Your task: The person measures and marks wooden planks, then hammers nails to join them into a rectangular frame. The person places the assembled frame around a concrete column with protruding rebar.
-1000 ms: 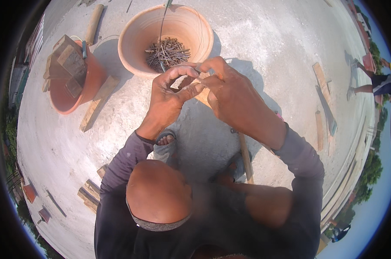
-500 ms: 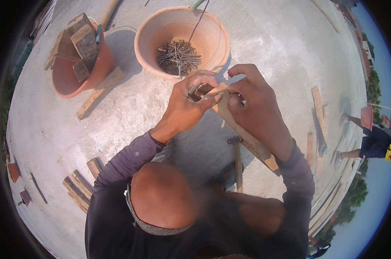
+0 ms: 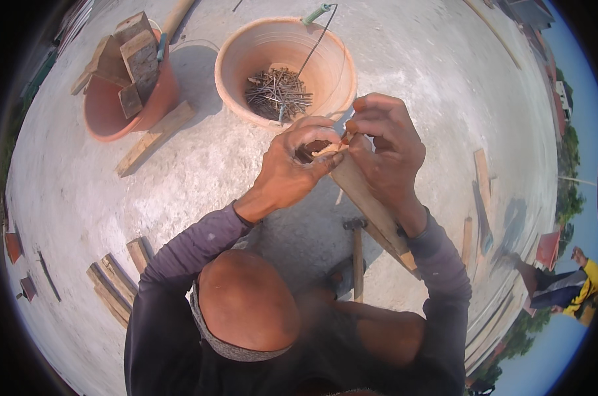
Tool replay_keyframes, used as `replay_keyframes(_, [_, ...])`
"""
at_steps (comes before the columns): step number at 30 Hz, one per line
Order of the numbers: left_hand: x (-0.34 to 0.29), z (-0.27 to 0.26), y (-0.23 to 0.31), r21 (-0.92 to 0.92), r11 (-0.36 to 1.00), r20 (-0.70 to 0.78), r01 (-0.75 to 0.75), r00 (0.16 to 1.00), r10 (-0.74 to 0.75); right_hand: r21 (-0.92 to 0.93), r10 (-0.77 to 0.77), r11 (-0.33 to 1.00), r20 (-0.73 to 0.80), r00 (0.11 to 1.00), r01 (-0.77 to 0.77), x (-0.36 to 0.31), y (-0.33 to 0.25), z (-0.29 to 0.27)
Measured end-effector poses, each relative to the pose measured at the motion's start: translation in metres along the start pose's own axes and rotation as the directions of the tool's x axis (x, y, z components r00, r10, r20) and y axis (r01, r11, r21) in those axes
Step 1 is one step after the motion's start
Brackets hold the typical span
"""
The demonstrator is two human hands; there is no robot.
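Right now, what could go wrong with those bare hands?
Splinters might prick the bare left hand, which grips the end of the wooden board. The right hand is close by, so the two could bump. The hammer near the bent knee might get knocked if that leg shifts.

Nails (image 3: pixel 279 91) in the nail bucket (image 3: pixel 238 63): tangled, too small to count. Just below bucket, whatever's betw. R hand (image 3: pixel 388 142) fingertips is too tiny to ID; dark stuff inside L hand's (image 3: pixel 289 165) curl, ditto. Both hide bits of plank (image 3: pixel 358 181). Hammer (image 3: pixel 357 257) below bucket: butt end lost behind leg (image 3: pixel 391 330). L of bucket, pole (image 3: pixel 178 20) cut off at top. Far R, co-worker (image 3: pixel 569 287) blurry.
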State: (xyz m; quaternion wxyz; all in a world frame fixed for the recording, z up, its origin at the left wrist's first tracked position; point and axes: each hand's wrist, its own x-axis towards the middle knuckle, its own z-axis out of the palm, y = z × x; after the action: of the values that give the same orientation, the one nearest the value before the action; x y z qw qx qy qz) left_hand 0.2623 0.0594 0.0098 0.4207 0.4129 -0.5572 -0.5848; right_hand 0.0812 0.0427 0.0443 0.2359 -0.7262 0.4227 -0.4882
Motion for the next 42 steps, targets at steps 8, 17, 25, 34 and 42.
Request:
replay_keyframes(8, [0.001, 0.000, -0.002, -0.037, 0.999, 0.009, -0.027, 1.000, 0.028, -0.023, -0.108, 0.994, -0.058, 0.993, 0.106, -0.008, 0.007, 0.005])
replay_keyframes(17, [0.000, 0.000, -0.003, -0.017, 0.998, -0.013, -0.056, 0.998, 0.056, -0.103, -0.280, 0.952, 0.075, 0.957, 0.287, -0.008, 0.005, -0.002])
replay_keyframes(25, [-0.003, 0.007, -0.011, 0.166, 0.972, -0.091, -0.165, 0.979, 0.181, -0.192, -0.339, 0.920, 0.046, 0.940, 0.341, -0.016, 0.001, -0.002])
replay_keyframes(34, [-0.004, 0.019, -0.021, 0.153, 0.948, -0.169, -0.278, 0.938, 0.302, -0.234, -0.300, 0.926, 0.022, 0.954, 0.297, -0.027, -0.034, -0.023])
replay_keyframes(42, [-0.002, 0.024, -0.019, 0.147, 0.948, -0.162, -0.282, 0.939, 0.304, -0.310, 0.215, 0.950, 0.595, 0.775, -0.025, -0.183, -0.103, -0.087])
